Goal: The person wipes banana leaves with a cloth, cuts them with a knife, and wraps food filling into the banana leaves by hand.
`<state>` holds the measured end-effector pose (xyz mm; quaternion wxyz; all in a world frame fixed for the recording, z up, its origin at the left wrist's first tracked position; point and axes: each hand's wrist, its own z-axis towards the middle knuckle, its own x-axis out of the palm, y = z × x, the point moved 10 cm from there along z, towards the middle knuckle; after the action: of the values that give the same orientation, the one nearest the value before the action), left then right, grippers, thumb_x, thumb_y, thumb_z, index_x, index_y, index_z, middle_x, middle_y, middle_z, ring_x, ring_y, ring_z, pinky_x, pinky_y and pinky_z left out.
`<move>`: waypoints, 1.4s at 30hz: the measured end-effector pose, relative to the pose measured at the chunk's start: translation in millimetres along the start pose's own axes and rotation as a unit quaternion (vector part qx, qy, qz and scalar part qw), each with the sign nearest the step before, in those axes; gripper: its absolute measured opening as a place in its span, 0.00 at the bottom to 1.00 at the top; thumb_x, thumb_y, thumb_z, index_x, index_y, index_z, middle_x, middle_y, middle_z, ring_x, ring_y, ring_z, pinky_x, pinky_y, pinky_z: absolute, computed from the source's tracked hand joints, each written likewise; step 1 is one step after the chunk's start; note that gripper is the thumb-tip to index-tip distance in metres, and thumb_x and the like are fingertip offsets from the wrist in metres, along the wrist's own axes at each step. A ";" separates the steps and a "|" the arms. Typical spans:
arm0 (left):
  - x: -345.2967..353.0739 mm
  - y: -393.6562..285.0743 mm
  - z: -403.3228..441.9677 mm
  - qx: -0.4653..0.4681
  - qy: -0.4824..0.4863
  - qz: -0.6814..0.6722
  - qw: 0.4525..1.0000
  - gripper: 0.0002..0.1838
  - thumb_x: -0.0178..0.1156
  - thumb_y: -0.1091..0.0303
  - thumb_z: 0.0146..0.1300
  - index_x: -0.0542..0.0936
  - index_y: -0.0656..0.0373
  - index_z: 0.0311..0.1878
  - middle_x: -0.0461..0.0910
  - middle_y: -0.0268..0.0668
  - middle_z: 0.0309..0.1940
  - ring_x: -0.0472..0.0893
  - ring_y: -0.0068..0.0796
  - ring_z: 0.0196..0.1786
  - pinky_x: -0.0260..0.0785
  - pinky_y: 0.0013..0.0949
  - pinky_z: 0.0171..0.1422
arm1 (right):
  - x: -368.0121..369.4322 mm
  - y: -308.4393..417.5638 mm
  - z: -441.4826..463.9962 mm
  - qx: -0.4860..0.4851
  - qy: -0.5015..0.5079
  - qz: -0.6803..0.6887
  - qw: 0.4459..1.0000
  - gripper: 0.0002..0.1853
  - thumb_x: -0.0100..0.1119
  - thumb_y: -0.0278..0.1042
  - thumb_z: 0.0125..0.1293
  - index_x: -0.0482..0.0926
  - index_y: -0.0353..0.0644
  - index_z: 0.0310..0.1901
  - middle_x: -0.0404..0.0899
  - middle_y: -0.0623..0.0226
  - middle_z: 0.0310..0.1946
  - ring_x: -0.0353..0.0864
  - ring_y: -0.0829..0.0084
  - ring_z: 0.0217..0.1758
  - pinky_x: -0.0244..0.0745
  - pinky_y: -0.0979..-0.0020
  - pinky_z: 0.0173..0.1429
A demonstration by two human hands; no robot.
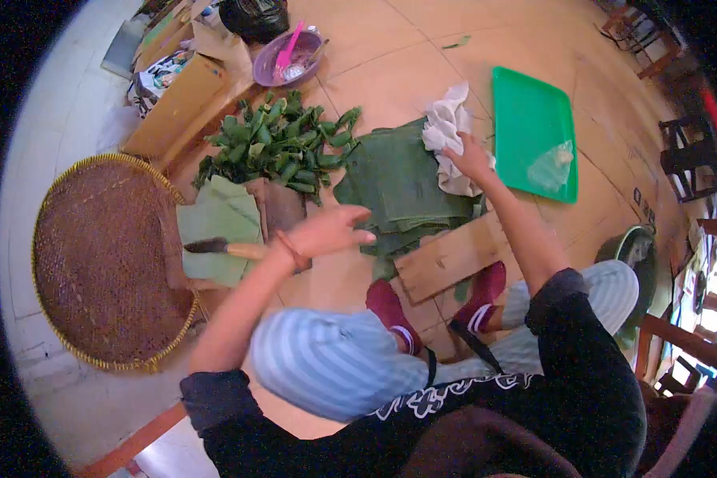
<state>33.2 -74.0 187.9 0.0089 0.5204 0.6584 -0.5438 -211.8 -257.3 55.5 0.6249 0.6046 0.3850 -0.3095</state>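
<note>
My right hand [472,158] has its fingers closed on a crumpled white cloth [448,119], which lies over the right side of a stack of flat green leaf sheets [398,171]. My left hand [333,229] hovers at the stack's lower left with thumb and fingers apart and nothing in it. To its left, a knife with a wooden handle [247,250] and dark blade rests on pale green leaf sheets [219,207]. Beyond that hand is a heap of folded green leaf pieces [283,143]. A wooden board [451,256] lies between my feet and the stack.
A round woven tray [107,259] sits at left, near a cardboard box [175,107]. Behind the heap is a purple basin [291,60] with a pink utensil. At right lies a green tray [530,131] holding a clear plastic bag [551,166]. A dark bucket [636,247] stands beside my knee.
</note>
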 end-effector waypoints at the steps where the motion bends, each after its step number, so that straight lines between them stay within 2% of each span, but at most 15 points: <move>1: 9.3 1.3 7.5 0.032 -0.032 0.018 0.999 0.30 0.59 0.53 0.55 0.69 0.66 0.55 0.72 0.53 0.51 0.71 0.47 0.56 0.63 0.38 0.59 | 8.0 -2.8 6.8 0.009 -0.014 -0.025 1.000 0.36 0.59 0.57 0.54 0.63 0.46 0.60 0.60 0.48 0.60 0.63 0.49 0.60 0.61 0.53 0.60; 3: 40.8 8.8 35.9 0.007 -0.047 0.074 0.996 0.31 0.58 0.56 0.54 0.66 0.67 0.57 0.69 0.52 0.55 0.68 0.47 0.59 0.61 0.38 0.62 | 21.2 -7.2 13.1 0.031 -0.042 -0.075 0.996 0.39 0.59 0.59 0.53 0.60 0.48 0.63 0.53 0.49 0.65 0.57 0.45 0.64 0.58 0.50 0.62; 6: 111.0 36.6 76.1 0.036 -0.102 0.125 0.986 0.36 0.58 0.54 0.54 0.62 0.67 0.61 0.59 0.49 0.63 0.58 0.46 0.66 0.52 0.43 0.68 | 23.1 18.2 8.6 0.085 0.072 -0.127 0.986 0.37 0.56 0.57 0.55 0.59 0.52 0.64 0.49 0.50 0.66 0.52 0.42 0.66 0.54 0.49 0.64; 9: 144.1 43.9 96.0 0.016 -0.111 0.199 0.974 0.39 0.55 0.48 0.55 0.59 0.66 0.63 0.53 0.46 0.67 0.51 0.45 0.70 0.43 0.48 0.70 | 47.9 3.8 12.9 -0.019 0.028 -0.211 0.977 0.31 0.56 0.44 0.57 0.61 0.53 0.63 0.55 0.50 0.64 0.56 0.43 0.63 0.58 0.51 0.63; 12: 156.8 52.6 99.9 0.015 -0.132 0.194 0.972 0.41 0.49 0.42 0.57 0.57 0.65 0.65 0.49 0.45 0.68 0.48 0.44 0.71 0.37 0.51 0.71 | 64.9 -25.9 41.9 -0.152 -0.020 -0.131 0.979 0.28 0.53 0.28 0.54 0.65 0.52 0.60 0.62 0.50 0.59 0.61 0.45 0.58 0.62 0.53 0.59; 15: 161.6 56.7 96.8 0.008 -0.133 0.174 0.976 0.41 0.44 0.39 0.59 0.57 0.64 0.65 0.50 0.45 0.68 0.48 0.44 0.71 0.34 0.51 0.72 | 29.9 14.1 45.0 -0.183 -0.064 -0.031 0.981 0.30 0.49 0.20 0.47 0.68 0.50 0.57 0.67 0.51 0.53 0.66 0.49 0.51 0.65 0.55 0.55; 17: 163.2 57.8 99.1 0.012 -0.134 0.182 0.974 0.41 0.42 0.38 0.59 0.58 0.64 0.65 0.52 0.45 0.68 0.49 0.44 0.71 0.35 0.52 0.71 | 49.7 72.9 2.1 -0.249 0.076 -0.086 0.962 0.33 0.48 0.19 0.44 0.67 0.51 0.58 0.68 0.51 0.53 0.69 0.49 0.52 0.66 0.58 0.55; 18: 167.9 62.7 101.3 -0.006 -0.115 0.153 0.982 0.42 0.42 0.37 0.58 0.58 0.62 0.65 0.53 0.47 0.67 0.51 0.46 0.69 0.36 0.53 0.71 | 72.3 93.2 -34.7 -0.357 0.058 -0.095 0.927 0.32 0.49 0.20 0.46 0.66 0.52 0.58 0.68 0.54 0.55 0.69 0.51 0.56 0.65 0.58 0.57; 21: 173.4 72.9 109.8 -0.044 -0.066 0.090 0.993 0.42 0.43 0.35 0.57 0.58 0.59 0.65 0.55 0.49 0.66 0.58 0.51 0.66 0.39 0.56 0.69 | 121.0 127.1 -123.5 -0.518 0.228 -0.040 0.824 0.29 0.49 0.30 0.54 0.64 0.57 0.61 0.61 0.61 0.62 0.62 0.55 0.63 0.57 0.53 0.62; 23: 172.5 72.3 106.5 -0.064 -0.036 0.070 0.995 0.42 0.44 0.34 0.56 0.61 0.58 0.64 0.56 0.49 0.65 0.60 0.51 0.65 0.40 0.57 0.69 | 129.9 114.1 -110.2 -0.491 0.271 -0.060 0.826 0.29 0.49 0.32 0.54 0.64 0.57 0.61 0.58 0.61 0.64 0.58 0.55 0.65 0.52 0.52 0.63; 28: 155.2 62.6 110.6 -0.008 -0.156 0.137 0.978 0.41 0.41 0.32 0.56 0.70 0.61 0.58 0.56 0.46 0.66 0.54 0.43 0.69 0.31 0.58 0.70 | 125.0 95.0 -47.0 -0.408 0.134 -0.133 0.893 0.28 0.48 0.30 0.55 0.64 0.56 0.61 0.58 0.61 0.63 0.60 0.54 0.63 0.51 0.52 0.63; 34: 158.0 64.1 111.2 -0.040 -0.123 0.146 0.981 0.42 0.37 0.30 0.56 0.69 0.59 0.59 0.55 0.44 0.67 0.52 0.42 0.70 0.27 0.60 0.69 | 82.3 53.4 74.4 -0.202 -0.008 -0.205 0.958 0.26 0.47 0.26 0.55 0.65 0.52 0.59 0.66 0.55 0.56 0.65 0.53 0.58 0.60 0.58 0.60; 37: 160.2 68.3 115.9 -0.048 -0.127 0.133 0.982 0.43 0.37 0.30 0.56 0.69 0.59 0.59 0.55 0.44 0.67 0.52 0.42 0.70 0.26 0.61 0.69 | 108.9 79.5 29.3 -0.270 0.124 -0.177 0.938 0.27 0.47 0.25 0.54 0.65 0.52 0.59 0.69 0.54 0.52 0.68 0.54 0.56 0.61 0.60 0.59; 39: 164.0 68.0 114.1 -0.043 -0.141 0.117 0.982 0.43 0.37 0.30 0.56 0.69 0.59 0.59 0.56 0.44 0.66 0.52 0.42 0.70 0.26 0.61 0.69 | 138.0 105.1 -61.9 -0.475 0.165 -0.163 0.849 0.27 0.47 0.26 0.54 0.65 0.52 0.59 0.68 0.53 0.53 0.66 0.55 0.58 0.59 0.56 0.61; 42: 170.5 72.2 113.3 -0.097 -0.018 0.091 0.991 0.42 0.37 0.30 0.56 0.70 0.58 0.59 0.57 0.43 0.66 0.53 0.43 0.69 0.26 0.62 0.69 | 132.8 101.3 -96.6 -0.516 0.267 -0.099 0.808 0.27 0.48 0.27 0.54 0.65 0.51 0.58 0.66 0.53 0.55 0.63 0.57 0.60 0.57 0.53 0.62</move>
<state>-57.6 -50.6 -7.9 0.1210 0.5651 0.6576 -0.4833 -67.8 -143.0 -3.1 0.6833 0.2107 0.6974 0.0483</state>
